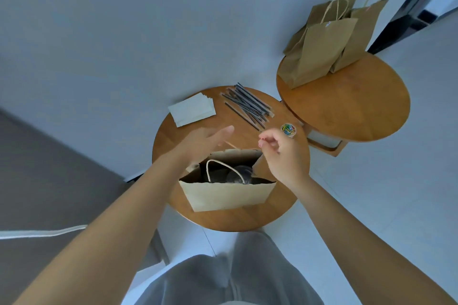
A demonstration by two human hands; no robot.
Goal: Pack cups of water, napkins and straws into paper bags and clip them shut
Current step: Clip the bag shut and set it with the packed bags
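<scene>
open bag [228, 194]: it stands at the near edge of the round table [233, 220], mouth wide open, one handle fallen inside. a dark round thing lies at the bottom, probably the lid of a cup; napkin or straw inside i cannot tell.
left hand [205, 140]: above the far rim of the bag, fingers straight and loose, it holds nothing.
right hand [280, 151]: over the right corner of the bag mouth, fingertips pressed together on something very small, i think a paper clip, but it is too small to be sure.
clip cup [288, 129]: small clear cup with coloured clips, at the right edge of the table, just behind the right hand.
straws [247, 105]: dark pile at the far side of the table, many remain.
napkins [192, 111]: pale stack at the far left edge.
finished bags [327, 42]: on the far edge of the second table [352, 111], closed; one shows a clip at the top.
progress: some bags look done; this one seems filled and only waits for closing and clipping.
</scene>
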